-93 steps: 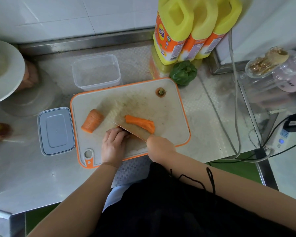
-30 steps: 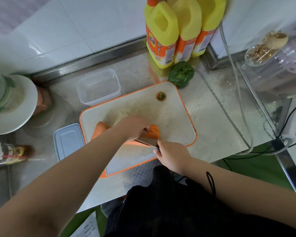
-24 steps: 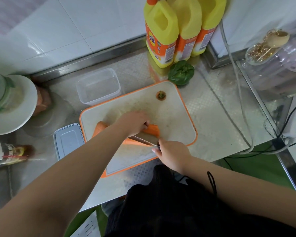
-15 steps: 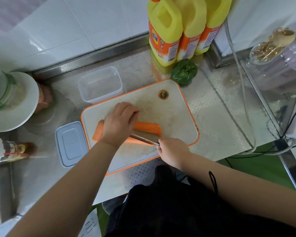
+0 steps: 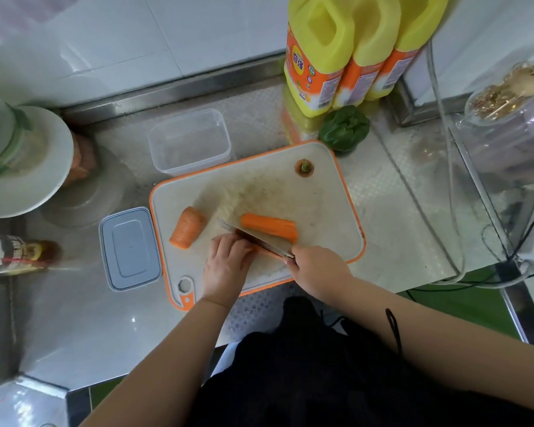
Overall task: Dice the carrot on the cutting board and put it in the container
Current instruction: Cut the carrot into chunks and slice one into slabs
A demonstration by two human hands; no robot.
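Steel counter (image 5: 395, 211) under white tiles; three jugs (image 5: 318, 53), one tub (image 5: 190, 140). On the board (image 5: 321, 204), two carrot chunks (image 5: 187, 227), right hand (image 5: 316, 271) gripping knife (image 5: 259, 240), left hand (image 5: 227, 265) clamping a third

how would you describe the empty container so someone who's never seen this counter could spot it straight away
Start at the white cutting board with the orange rim in the middle of the steel counter. Just beyond its far left corner, toward the tiled wall, sits the clear rectangular plastic container. Unlike the flat grey-blue lid lying left of the board, it is see-through, deep and open-topped.
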